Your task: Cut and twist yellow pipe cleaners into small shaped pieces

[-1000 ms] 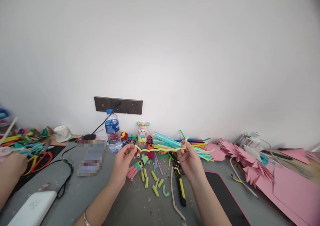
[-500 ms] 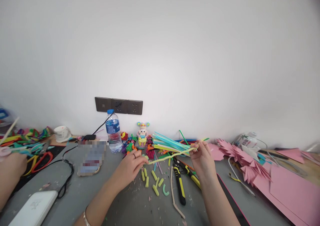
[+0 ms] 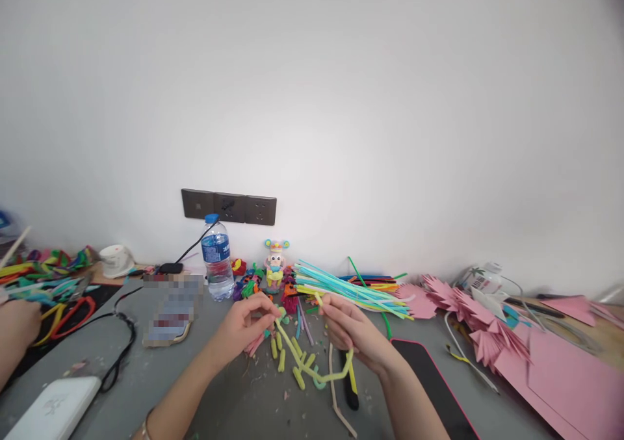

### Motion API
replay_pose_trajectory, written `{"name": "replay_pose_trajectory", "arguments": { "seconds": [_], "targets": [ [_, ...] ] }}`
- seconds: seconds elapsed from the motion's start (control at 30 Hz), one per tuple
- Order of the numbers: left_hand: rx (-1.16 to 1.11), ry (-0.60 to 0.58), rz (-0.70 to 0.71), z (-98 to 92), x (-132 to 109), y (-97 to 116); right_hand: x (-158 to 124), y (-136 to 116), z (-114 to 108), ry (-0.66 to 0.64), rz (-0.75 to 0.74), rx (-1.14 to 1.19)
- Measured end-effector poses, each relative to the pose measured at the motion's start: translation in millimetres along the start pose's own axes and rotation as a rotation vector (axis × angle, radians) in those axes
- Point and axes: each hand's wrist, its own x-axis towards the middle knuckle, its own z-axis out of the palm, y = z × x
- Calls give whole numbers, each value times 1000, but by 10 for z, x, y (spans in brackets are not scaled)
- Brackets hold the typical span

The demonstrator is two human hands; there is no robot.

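We pinch a yellow pipe cleaner (image 3: 297, 355) with both hands: left hand (image 3: 244, 326) fingers pressed on 1 end, right hand (image 3: 353, 333) fingers closed on the other, its loop sagging between and below them toward the grey surface (image 3: 234, 401), above short yellow pieces (image 3: 283, 359).

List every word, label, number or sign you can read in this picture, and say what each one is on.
None can be read.
Water bottle: blue label with white print, too small to read.
White box at lower left: faint grey mark on the lid, too blurred to read.
White container at right: a barcode-like patch, too small to read.
Flat item beside the bottle: pixelated, unreadable.
Wall sockets: no lettering visible.
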Motion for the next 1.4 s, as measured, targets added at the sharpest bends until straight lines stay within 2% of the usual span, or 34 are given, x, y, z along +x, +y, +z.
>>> {"name": "replay_pose_trajectory", "arguments": {
  "seconds": [0.13, 0.27, 0.5, 0.83, 1.2, 1.4],
  "targets": [
    [-50, -2, -84, 45, 3, -74, 89, 153, 137, -19, -5, -95],
    [-143, 68, -115, 80, 12, -106, 147, 287, 269, -46, 17, -231],
    [-213, 41, -281, 154, -19, -78, 176, 386, 384, -83, 0, -199],
    [-380, 41, -279, 241, -27, 4, 216, 433, 366, -25, -44, -181],
    [-300, 36, -230, 242, -27, -12, 240, 454, 396, -23, -29, -174],
    [-200, 61, -217, 218, -14, -26, 207, 424, 428, -51, -38, -245]
  ]
}}
